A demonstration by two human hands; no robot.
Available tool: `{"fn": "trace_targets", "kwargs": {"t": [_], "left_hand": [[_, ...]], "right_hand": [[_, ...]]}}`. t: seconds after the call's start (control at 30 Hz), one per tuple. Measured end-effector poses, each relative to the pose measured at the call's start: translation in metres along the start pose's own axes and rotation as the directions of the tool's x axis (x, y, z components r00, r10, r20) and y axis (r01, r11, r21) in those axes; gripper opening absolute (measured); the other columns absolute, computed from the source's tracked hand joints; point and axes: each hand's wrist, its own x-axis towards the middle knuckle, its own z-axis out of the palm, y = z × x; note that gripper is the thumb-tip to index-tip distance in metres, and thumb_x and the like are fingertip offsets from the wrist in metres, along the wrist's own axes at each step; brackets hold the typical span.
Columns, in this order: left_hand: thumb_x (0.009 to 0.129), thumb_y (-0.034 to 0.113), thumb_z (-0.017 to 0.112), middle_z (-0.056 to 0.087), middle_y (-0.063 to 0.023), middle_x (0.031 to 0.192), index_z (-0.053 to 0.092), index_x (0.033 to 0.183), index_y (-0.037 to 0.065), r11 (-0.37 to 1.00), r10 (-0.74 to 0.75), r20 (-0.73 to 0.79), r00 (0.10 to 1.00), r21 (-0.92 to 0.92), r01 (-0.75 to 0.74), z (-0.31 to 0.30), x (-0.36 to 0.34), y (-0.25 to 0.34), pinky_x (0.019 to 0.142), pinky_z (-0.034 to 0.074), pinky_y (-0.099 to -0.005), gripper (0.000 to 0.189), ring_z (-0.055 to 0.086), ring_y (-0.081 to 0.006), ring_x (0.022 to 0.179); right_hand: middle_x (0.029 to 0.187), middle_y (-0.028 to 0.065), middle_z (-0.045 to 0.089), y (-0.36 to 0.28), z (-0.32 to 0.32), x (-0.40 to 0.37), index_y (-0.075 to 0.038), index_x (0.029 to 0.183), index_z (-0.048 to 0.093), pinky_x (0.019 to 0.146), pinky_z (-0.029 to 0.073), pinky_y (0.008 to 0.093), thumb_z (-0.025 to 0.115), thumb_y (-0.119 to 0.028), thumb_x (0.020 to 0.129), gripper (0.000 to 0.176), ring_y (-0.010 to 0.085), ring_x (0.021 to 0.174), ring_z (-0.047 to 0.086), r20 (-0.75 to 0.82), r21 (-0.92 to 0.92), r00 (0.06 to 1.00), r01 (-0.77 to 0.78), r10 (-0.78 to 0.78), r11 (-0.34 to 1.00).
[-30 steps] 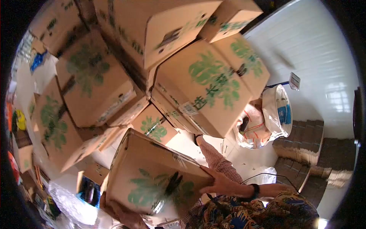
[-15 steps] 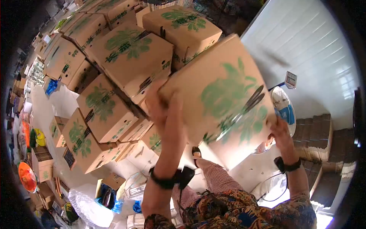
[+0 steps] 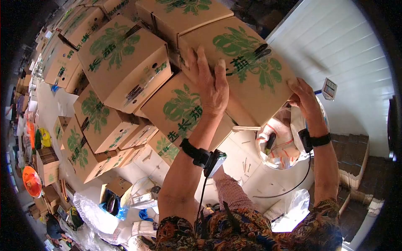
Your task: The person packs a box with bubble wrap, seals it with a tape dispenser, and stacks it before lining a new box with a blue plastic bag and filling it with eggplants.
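Note:
A cardboard box with a green plant print sits at the stack's right end, level with its neighbour behind. My left hand lies with fingers spread against its left side and top edge. At its right corner, my right hand curls its fingers round the edge. Below and left of that box is another printed box, partly behind my left forearm. A further box stands to the left. Both wrists wear black straps with small devices.
More boxes are stacked at the left. A white sack stands beneath my right hand, near a scale display and a white wall. Flattened cardboard piles are at the right. Floor litter includes plastic wrap.
The held box has moved up and away from my body and now rests against the stack. My left hand has shifted up and right, its fingers now spread on the box.

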Motion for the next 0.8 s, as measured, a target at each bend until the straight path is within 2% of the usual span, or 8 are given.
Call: {"fn": "trace_targets", "kwargs": {"t": [0.17, 0.37, 0.4, 0.47, 0.5, 0.57, 0.67, 0.8], "left_hand": [[0.096, 0.031, 0.049, 0.054, -0.019, 0.126, 0.038, 0.134, -0.005, 0.844, -0.232, 0.148, 0.961, -0.461, 0.274, -0.046, -0.011, 0.027, 0.097, 0.042, -0.0346, 0.053, 0.051, -0.027, 0.12], [0.095, 0.026, 0.051, 0.063, -0.0121, 0.109, 0.059, 0.113, -0.002, 0.833, -0.453, 0.064, 0.889, -0.324, 0.447, -0.193, -0.115, -0.034, 0.089, 0.049, -0.0333, 0.034, 0.062, -0.023, 0.103], [0.094, 0.026, 0.052, 0.064, -0.0109, 0.108, 0.059, 0.11, 0.0, 0.784, -0.563, -0.003, 0.826, -0.319, 0.533, -0.222, -0.14, -0.067, 0.088, 0.049, -0.0335, 0.031, 0.062, -0.0222, 0.102], [0.093, 0.026, 0.055, 0.063, -0.0089, 0.107, 0.06, 0.108, 0.003, 0.667, -0.733, -0.094, 0.674, -0.293, 0.685, -0.273, -0.2, -0.143, 0.085, 0.048, -0.0337, 0.028, 0.061, -0.0203, 0.1], [0.093, 0.026, 0.056, 0.063, -0.0083, 0.108, 0.06, 0.108, 0.005, 0.605, -0.793, -0.114, 0.599, -0.269, 0.75, -0.294, -0.23, -0.181, 0.084, 0.047, -0.0338, 0.027, 0.061, -0.0191, 0.099], [0.093, 0.026, 0.056, 0.063, -0.0083, 0.108, 0.06, 0.109, 0.005, 0.539, -0.842, -0.129, 0.523, -0.207, 0.816, -0.323, -0.285, -0.248, 0.085, 0.046, -0.0342, 0.027, 0.059, -0.0186, 0.101], [0.093, 0.028, 0.055, 0.062, -0.0092, 0.111, 0.059, 0.112, 0.004, 0.472, -0.874, -0.137, 0.466, -0.007, 0.882, -0.347, -0.361, -0.345, 0.088, 0.044, -0.0346, 0.031, 0.057, -0.0191, 0.106], [0.094, 0.034, 0.054, 0.055, -0.0155, 0.125, 0.051, 0.125, 0.0, 0.564, -0.819, -0.024, 0.574, 0.156, 0.811, -0.341, -0.402, -0.429, 0.097, 0.04, -0.0368, 0.047, 0.051, -0.0257, 0.117]], "right_hand": [[0.09, 0.0019, 0.065, 0.007, 0.005, -0.011, -0.005, 0.129, 0.046, 0.067, 0.05, 0.0254, 0.057, -0.036, 0.092, 0.05, 0.0102, 0.072, 0.062, -0.003, 0.064, 0.999, 0.033, -0.033, 0.997], [0.115, 0.0152, 0.062, 0.145, 0.01, -0.083, -0.002, 0.121, 0.053, 0.099, 0.044, 0.0343, 0.048, -0.035, 0.097, 0.041, 0.0225, 0.11, 0.058, -0.012, 0.666, 0.992, -0.085, 0.124, 0.741], [0.11, 0.0122, 0.063, 0.176, 0.046, -0.108, -0.002, 0.116, 0.055, 0.089, 0.049, 0.0305, 0.048, -0.029, 0.097, 0.033, 0.0197, 0.102, 0.061, -0.003, 0.13, 0.999, 0.04, -0.04, 0.991], [0.104, 0.0101, 0.064, 0.236, 0.09, -0.172, 0.0, 0.121, 0.052, 0.067, 0.051, 0.0255, 0.052, -0.027, 0.094, 0.039, 0.0137, 0.086, 0.062, 0.264, 0.106, 0.901, -0.381, 0.343, 0.919], [0.105, 0.0103, 0.064, 0.241, 0.128, -0.19, 0.0, 0.125, 0.049, 0.071, 0.052, 0.0272, 0.053, -0.031, 0.093, 0.044, 0.0159, 0.088, 0.063, 0.552, -0.24, 0.77, -0.221, 0.321, 0.945], [0.116, 0.0135, 0.061, 0.256, 0.209, -0.204, -0.002, 0.128, 0.047, 0.081, 0.053, 0.0344, 0.047, -0.025, 0.096, 0.039, 0.0208, 0.097, 0.064, 0.666, 0.009, 0.474, -0.777, 0.576, 0.63], [0.108, 0.0098, 0.06, 0.357, 0.299, -0.177, -0.007, 0.131, 0.046, 0.08, 0.052, 0.032, 0.053, -0.025, 0.094, 0.041, 0.0185, 0.102, 0.059, 0.772, -0.138, 0.62, -0.053, 0.141, 0.989], [0.108, 0.0083, 0.054, 0.46, 0.404, -0.098, -0.003, 0.124, 0.049, 0.081, 0.047, 0.028, 0.061, -0.036, 0.09, 0.049, 0.015, 0.1, 0.054, 0.566, -0.116, 0.608, -0.61, 0.557, 0.784]]}}
